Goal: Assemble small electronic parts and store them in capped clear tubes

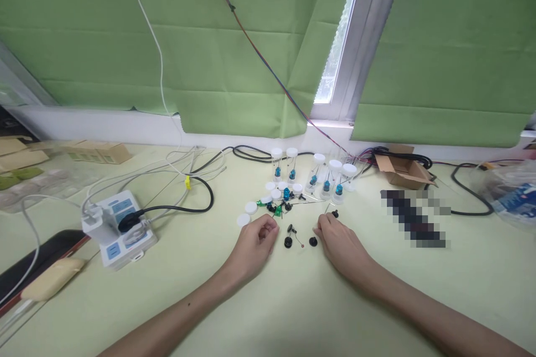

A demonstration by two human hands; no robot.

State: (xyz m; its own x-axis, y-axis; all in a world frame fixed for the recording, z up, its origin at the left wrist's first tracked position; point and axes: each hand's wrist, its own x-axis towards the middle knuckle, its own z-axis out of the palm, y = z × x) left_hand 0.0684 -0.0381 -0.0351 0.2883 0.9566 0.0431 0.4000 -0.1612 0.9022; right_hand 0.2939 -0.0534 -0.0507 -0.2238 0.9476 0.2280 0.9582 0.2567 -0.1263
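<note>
My left hand (256, 242) rests on the table with its fingers curled in a pinch. Whatever it grips, if anything, is hidden. A green plastic piece (278, 211) lies just beyond its fingertips. My right hand (339, 237) is also closed, fingertips down, and a thin metal bit (328, 208) shows at its fingers; whether it is held I cannot tell. Beside that hand lies a black round part (313, 241). Between the hands are a black disc-shaped part (288, 242) and another small black part (290, 228) with a thin wire.
Clear tubes with white caps (326, 177) and blue parts inside stand behind my hands. Loose white caps (250, 208) lie nearby. At left is a power strip (121, 223) with cables; a cardboard box (400, 172) and plastic bag (513, 192) sit right.
</note>
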